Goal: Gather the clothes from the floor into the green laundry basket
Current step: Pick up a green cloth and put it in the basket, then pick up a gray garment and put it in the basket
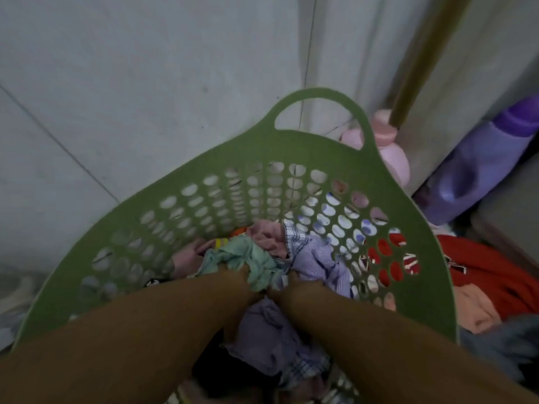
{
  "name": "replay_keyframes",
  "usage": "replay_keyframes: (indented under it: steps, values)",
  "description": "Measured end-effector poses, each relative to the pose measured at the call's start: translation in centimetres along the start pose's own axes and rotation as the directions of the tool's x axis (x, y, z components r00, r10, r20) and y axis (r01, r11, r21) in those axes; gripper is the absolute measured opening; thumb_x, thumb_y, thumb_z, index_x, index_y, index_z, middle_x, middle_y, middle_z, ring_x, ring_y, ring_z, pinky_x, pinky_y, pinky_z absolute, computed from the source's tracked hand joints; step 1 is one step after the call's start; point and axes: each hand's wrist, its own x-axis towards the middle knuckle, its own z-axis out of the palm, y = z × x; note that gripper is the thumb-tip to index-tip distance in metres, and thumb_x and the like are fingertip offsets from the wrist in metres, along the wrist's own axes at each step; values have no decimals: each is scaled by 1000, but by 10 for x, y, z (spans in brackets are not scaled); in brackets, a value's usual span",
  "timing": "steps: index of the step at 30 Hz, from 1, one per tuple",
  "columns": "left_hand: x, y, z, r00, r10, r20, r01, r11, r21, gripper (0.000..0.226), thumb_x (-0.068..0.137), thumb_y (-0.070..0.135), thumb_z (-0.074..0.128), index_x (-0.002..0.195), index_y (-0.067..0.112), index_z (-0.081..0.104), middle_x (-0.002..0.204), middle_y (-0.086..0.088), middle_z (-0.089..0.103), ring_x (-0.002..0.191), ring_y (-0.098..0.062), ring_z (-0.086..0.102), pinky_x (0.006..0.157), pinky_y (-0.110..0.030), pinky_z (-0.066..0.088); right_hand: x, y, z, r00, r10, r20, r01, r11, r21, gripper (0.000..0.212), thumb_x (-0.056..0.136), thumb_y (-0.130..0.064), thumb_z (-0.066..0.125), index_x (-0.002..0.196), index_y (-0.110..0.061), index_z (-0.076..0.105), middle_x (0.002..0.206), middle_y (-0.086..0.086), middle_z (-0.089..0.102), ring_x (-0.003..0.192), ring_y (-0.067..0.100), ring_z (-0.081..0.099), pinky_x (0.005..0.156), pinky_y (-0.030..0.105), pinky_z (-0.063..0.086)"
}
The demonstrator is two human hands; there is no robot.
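Note:
The green laundry basket (221, 182) with round holes and a loop handle stands tilted against the wall. Inside lie several clothes: a mint green cloth (248, 258), a pink garment (267, 237), a blue-and-white checked shirt (318, 258) and a lilac garment (262, 328). Both my forearms reach into the basket. My left hand (237, 277) grips the mint green cloth with its fingers buried in the fabric. My right hand (287, 284) is pushed into the checked shirt and the clothes beside it, fingers hidden in the folds.
On the floor right of the basket lie a red garment (481, 272), a peach one (472, 310) and a grey one (501, 342). A pink bottle (388, 147), a purple bottle (478, 164) and an olive pole (423, 59) stand by the wall.

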Motion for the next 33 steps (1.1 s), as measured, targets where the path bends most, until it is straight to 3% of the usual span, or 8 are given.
replay_keyframes:
  steps: [3, 6, 9, 14, 18, 22, 26, 33]
  values:
    - [14, -5, 6, 998, -5, 70, 2, 999, 39, 107, 80, 53, 64, 150, 35, -15, 159, -6, -25, 146, -37, -19, 114, -66, 0, 0, 3, 4, 996, 65, -66, -63, 998, 23, 64, 96, -49, 32, 150, -21, 13, 154, 24, 19, 138, 47, 25, 109, 55, 27]
    - [20, -4, 18, 994, -61, 93, 56, 997, 61, 111, 75, 61, 64, 148, 39, -17, 158, -4, -27, 145, -39, -20, 112, -69, 3, -19, -6, -6, 994, 113, -3, -111, 974, 197, 55, 98, -35, 37, 148, -37, 15, 157, 22, -3, 138, 57, 9, 104, 72, 21]
    - [0, -1, 6, 993, -102, 57, 103, 994, -17, 113, 68, 56, 73, 148, 46, -6, 159, -11, -20, 145, -46, -7, 112, -67, 15, -45, -6, -17, 989, 149, -7, -143, 960, 242, 67, 93, -48, 42, 150, -30, 10, 154, 26, 12, 135, 53, 24, 109, 54, 28]
    - [-55, 15, -80, 993, -49, 104, 57, 995, -78, 55, 87, 33, 64, 139, 20, 48, 145, -8, 47, 128, -27, 49, 94, -28, 42, -91, 1, -46, 994, 37, -105, -26, 994, 109, 74, 85, -32, 63, 147, -22, 23, 145, 19, 36, 130, 36, 42, 102, 43, 40]
    - [-105, 47, -150, 949, -67, -308, 38, 994, -100, 33, 95, 23, 49, 117, 5, 65, 123, -17, 64, 111, -32, 59, 89, -33, 45, -153, 24, -80, 942, 94, -324, 20, 944, 330, 49, 89, -30, 59, 134, -14, 49, 138, 10, 52, 123, 27, 52, 103, 33, 41]
    - [-139, 101, -195, 698, -120, -706, -178, 926, -334, 26, 90, 20, 53, 104, 8, 71, 114, -17, 67, 108, -30, 60, 85, -30, 45, -237, 72, -70, 766, 291, -573, 163, 775, 611, 25, 89, -19, 61, 111, -9, 64, 111, 10, 67, 92, 14, 58, 84, 29, 43]
    - [-145, 170, -215, 504, -179, -845, -466, 767, -440, 29, 88, 14, 57, 115, 11, 67, 138, -15, 46, 126, -25, 48, 102, -25, 36, -287, 112, -29, 639, 490, -593, 238, 606, 759, 10, 84, -17, 67, 82, -26, 63, 79, -2, 64, 67, 5, 50, 66, 23, 42]
    - [-97, 265, -195, 619, -220, -754, -584, 514, -629, 51, 87, 0, 51, 136, 13, 48, 142, -14, 38, 124, -30, 49, 108, -30, 35, -295, 160, 57, 686, 611, -395, -9, 550, 835, 24, 83, -8, 66, 104, -20, 64, 111, 15, 68, 104, 26, 64, 91, 33, 46]
